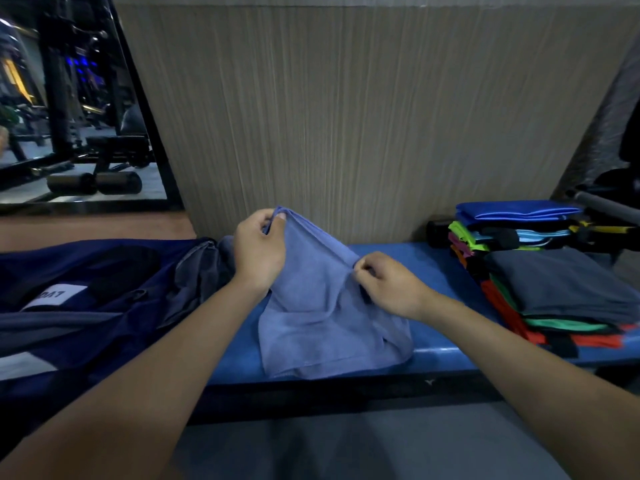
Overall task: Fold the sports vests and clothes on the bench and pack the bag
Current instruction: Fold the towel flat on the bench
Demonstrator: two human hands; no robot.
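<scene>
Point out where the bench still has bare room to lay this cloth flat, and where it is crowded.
Bare bench shows between the light blue cloth held by the left hand and right hand and the folded stack at right. A narrow strip runs along the front edge. The left end is crowded by the navy bag.

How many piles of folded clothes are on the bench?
2. A bigger pile with a dark grey top sits at the right end of the blue bench. A smaller pile with a bright blue top sits behind it, by the wall. More may lie out of view.
</scene>
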